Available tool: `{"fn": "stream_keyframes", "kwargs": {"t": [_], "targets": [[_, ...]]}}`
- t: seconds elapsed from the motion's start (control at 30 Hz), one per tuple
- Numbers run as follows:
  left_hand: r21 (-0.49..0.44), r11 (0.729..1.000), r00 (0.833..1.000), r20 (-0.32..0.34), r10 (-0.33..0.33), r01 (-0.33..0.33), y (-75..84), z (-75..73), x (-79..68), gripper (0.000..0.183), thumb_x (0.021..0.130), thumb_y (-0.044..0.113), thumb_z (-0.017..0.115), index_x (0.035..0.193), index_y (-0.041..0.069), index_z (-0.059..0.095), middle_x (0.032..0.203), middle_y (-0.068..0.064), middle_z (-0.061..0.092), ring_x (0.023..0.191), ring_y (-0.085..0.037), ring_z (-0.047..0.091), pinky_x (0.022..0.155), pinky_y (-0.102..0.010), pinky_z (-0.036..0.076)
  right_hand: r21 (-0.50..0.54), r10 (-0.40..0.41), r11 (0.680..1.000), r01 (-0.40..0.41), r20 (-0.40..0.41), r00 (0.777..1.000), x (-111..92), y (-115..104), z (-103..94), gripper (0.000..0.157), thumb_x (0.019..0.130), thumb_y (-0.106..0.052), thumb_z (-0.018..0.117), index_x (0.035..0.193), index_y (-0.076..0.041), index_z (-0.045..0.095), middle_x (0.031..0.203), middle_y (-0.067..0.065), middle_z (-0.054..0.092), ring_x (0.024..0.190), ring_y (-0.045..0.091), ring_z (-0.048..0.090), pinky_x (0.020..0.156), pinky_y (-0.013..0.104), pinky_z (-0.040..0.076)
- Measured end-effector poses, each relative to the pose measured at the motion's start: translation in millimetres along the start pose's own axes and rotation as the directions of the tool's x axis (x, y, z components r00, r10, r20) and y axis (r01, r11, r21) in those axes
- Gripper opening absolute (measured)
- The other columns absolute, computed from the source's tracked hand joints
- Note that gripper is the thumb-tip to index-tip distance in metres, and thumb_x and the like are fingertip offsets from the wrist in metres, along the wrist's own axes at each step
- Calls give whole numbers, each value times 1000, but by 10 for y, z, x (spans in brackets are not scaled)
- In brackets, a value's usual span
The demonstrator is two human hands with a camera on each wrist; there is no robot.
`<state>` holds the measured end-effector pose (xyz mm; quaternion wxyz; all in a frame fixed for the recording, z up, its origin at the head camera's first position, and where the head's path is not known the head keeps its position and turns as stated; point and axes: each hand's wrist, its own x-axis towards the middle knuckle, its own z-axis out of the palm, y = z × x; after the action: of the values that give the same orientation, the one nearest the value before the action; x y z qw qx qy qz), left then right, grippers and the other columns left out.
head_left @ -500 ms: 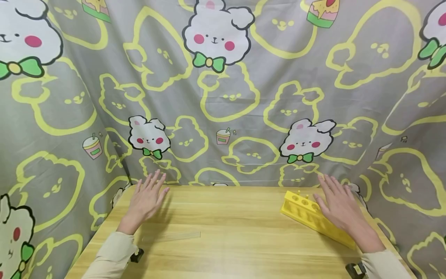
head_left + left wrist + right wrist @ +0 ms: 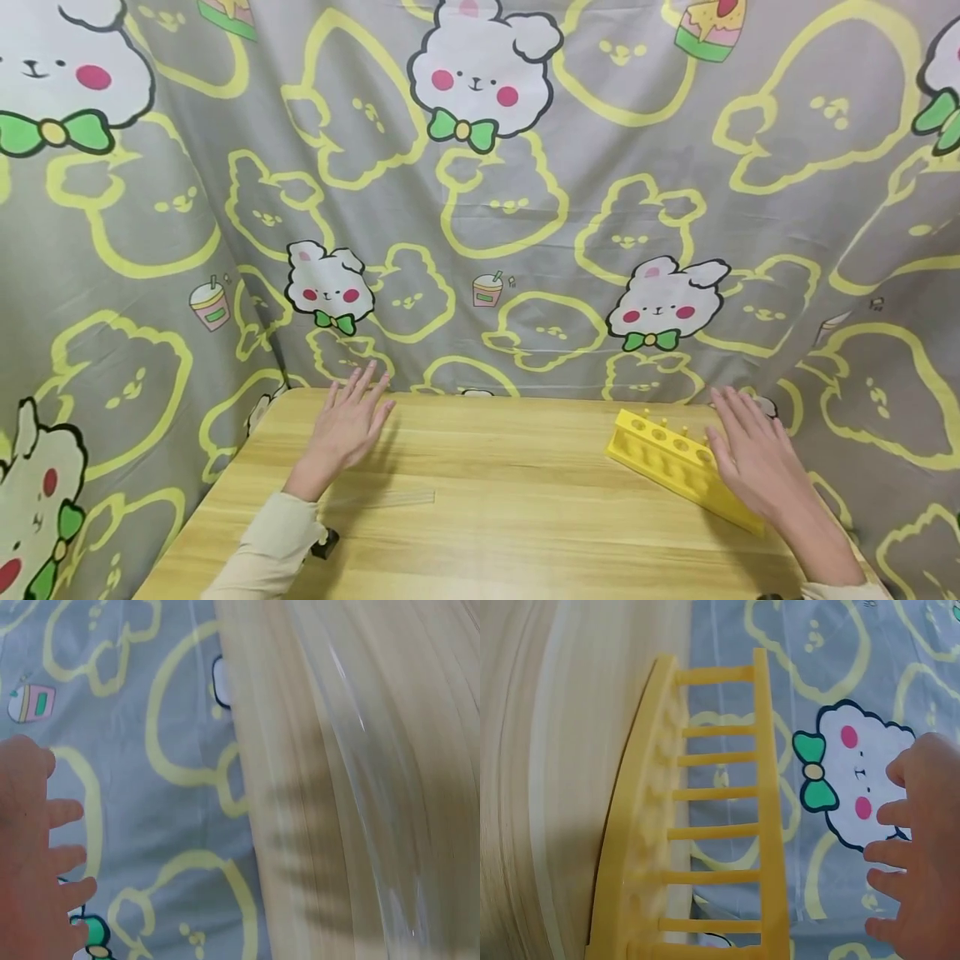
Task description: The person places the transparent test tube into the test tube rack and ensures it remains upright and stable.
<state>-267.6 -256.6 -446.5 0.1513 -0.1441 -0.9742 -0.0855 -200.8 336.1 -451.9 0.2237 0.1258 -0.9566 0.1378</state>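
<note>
My left hand (image 2: 347, 425) hovers over the left side of the table with its fingers straight and nothing in it. Just in front of its wrist a clear test tube (image 2: 408, 498) lies flat on the wood; the left wrist view shows it as a long transparent tube (image 2: 364, 765). Over on the right, my right hand (image 2: 757, 454) is held with extended fingers above a yellow test tube rack (image 2: 667, 477), covering part of it. The right wrist view shows the rack's side rail (image 2: 772, 825) and cross pegs, with the right hand (image 2: 926, 855) apart from them.
The wooden table (image 2: 510, 533) ends at a grey curtain (image 2: 525, 275) printed with rabbits, which hangs behind it and along both sides. The rack stands at an angle near the table's right edge.
Both hands have shifted to the right in the head view, the right one also slightly nearer, uncovering more of the rack. The view has tilted slightly; tube and rack stay put.
</note>
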Motion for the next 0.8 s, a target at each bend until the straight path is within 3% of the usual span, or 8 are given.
{"fn": "stream_keyframes", "kwargs": {"t": [0.2, 0.43, 0.63, 0.8], "targets": [[-33, 999, 999, -3, 32, -32, 265, 49, 76, 61, 110, 51, 33, 161, 17, 36, 169, -15, 19, 153, -41, 22, 124, -60, 7, 112, 28, 993, -27, -3, 1000, -96, 21, -57, 60, 112, -24, 41, 164, -6, 18, 165, 29, 18, 152, 50, 12, 119, 71, -1], [-86, 993, 995, -51, 80, -84, 488, 70, 99, 57, 110, 48, 39, 157, 15, 44, 165, -19, 29, 148, -43, 31, 124, -59, 16, 262, 61, 964, -36, -87, 994, -210, 37, -72, 58, 109, -14, 47, 163, -7, 26, 162, 30, 26, 142, 60, 25, 121, 67, 3], [-152, 980, 989, -96, 117, -130, 664, 71, 73, 50, 110, 41, 44, 150, 12, 54, 159, -22, 38, 144, -44, 39, 121, -61, 24, 296, 139, 949, -110, -79, 987, -322, 25, -43, 56, 109, -19, 49, 162, -13, 31, 159, 30, 32, 137, 63, 30, 109, 82, 12], [-220, 962, 984, -106, 142, -162, 844, 102, 117, 49, 111, 40, 42, 150, 12, 53, 156, -22, 43, 141, -44, 42, 120, -60, 28, 313, 144, 945, -97, -131, 981, -356, 60, -40, 53, 106, -15, 55, 156, -8, 42, 150, 33, 41, 135, 62, 33, 112, 79, 14]]}}
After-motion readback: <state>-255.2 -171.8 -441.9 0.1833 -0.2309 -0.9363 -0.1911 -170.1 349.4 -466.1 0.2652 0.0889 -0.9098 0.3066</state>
